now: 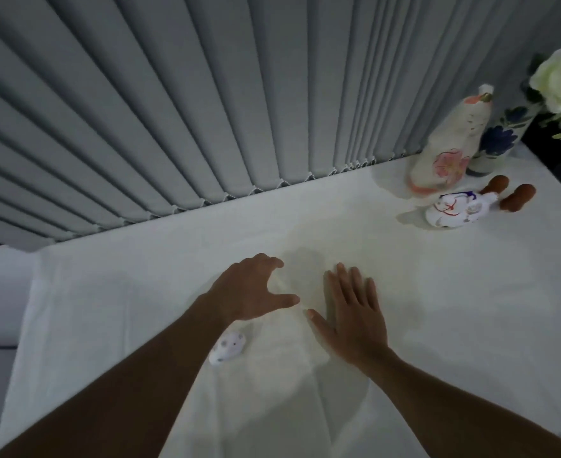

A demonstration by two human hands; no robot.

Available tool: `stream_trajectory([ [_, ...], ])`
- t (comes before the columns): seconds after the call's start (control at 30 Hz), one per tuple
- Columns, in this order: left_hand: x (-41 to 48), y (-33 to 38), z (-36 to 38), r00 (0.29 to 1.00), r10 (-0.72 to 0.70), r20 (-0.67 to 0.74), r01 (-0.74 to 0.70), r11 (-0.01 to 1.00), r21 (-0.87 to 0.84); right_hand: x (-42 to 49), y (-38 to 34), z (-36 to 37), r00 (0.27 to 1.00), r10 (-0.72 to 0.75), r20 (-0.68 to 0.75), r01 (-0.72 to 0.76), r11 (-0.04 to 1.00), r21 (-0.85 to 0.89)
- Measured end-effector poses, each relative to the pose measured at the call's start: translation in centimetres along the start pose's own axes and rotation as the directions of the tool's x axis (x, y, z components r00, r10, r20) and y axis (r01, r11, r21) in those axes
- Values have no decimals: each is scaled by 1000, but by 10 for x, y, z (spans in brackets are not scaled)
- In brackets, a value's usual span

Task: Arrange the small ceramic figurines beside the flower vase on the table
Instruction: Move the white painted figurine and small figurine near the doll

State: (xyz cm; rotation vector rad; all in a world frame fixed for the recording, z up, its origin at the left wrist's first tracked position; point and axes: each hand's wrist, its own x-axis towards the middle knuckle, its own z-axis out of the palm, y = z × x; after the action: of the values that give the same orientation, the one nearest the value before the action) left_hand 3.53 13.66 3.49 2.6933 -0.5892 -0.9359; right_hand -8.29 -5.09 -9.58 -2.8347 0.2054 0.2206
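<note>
**Figurines wait; both hands empty on the cloth**

Head view: one small white spotted figurine (227,350) lies near the tabletop's near-left edge, just beside the left forearm. Likely light, hard, glossy and brittle; grasp it round the body. Others cluster beside the flower vase (500,140) at the far-right corner. Left hand (249,292) hovers half-curled, empty; right hand (351,312) lies spread flat on the tablecloth (437,309).

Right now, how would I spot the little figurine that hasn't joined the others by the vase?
Start at the white tablecloth and follow the left forearm towards the person. Tucked against that arm lies the small white figurine with faint dark spots. It lies alone at the near side, while the rest cluster far right by the blue-flowered vase.
</note>
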Motion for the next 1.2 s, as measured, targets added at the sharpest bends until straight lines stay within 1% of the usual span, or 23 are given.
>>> stream_trajectory([
  [0.13, -28, -42, 6, 992, -60, 112, 53, 996, 65, -6, -10, 12, 999, 26, -39, -28, 998, -60],
  [0.27, -44, -70, 22, 956, -139, 259, 97, 981, 168, -5, -12, 14, 997, 26, -68, -32, 996, -88],
  [0.33, -45, -82, 34, 951, -138, 276, 88, 978, 187, -5, -12, 15, 997, 33, -66, -38, 996, -84],
  [0.47, -45, -96, 49, 973, -94, 208, 81, 994, 70, -4, -11, 14, 997, 45, -66, -51, 995, -82],
  [0.63, -32, -94, 51, 997, -2, 75, 5, 999, -34, -3, -12, 14, 996, 58, -73, -63, 995, -73],
  [0.8, -6, -70, 46, 995, 96, -29, -98, 992, -80, -3, -10, 14, 995, 61, -78, -64, 997, -34],
  [0.93, 23, -43, 39, 990, 130, -54, -135, 985, -108, -3, 4, 14, 991, 59, -121, -55, 998, 37],
  [1.07, 58, -4, 29, 978, 188, -90, -200, 966, -162, -3, 46, 3, 964, 201, -177, -187, 978, 95],
  [1.2, 102, 40, 23, 960, 256, -116, -268, 958, -102, 4, 104, -16, 919, 348, -185, -336, 937, 93],
])
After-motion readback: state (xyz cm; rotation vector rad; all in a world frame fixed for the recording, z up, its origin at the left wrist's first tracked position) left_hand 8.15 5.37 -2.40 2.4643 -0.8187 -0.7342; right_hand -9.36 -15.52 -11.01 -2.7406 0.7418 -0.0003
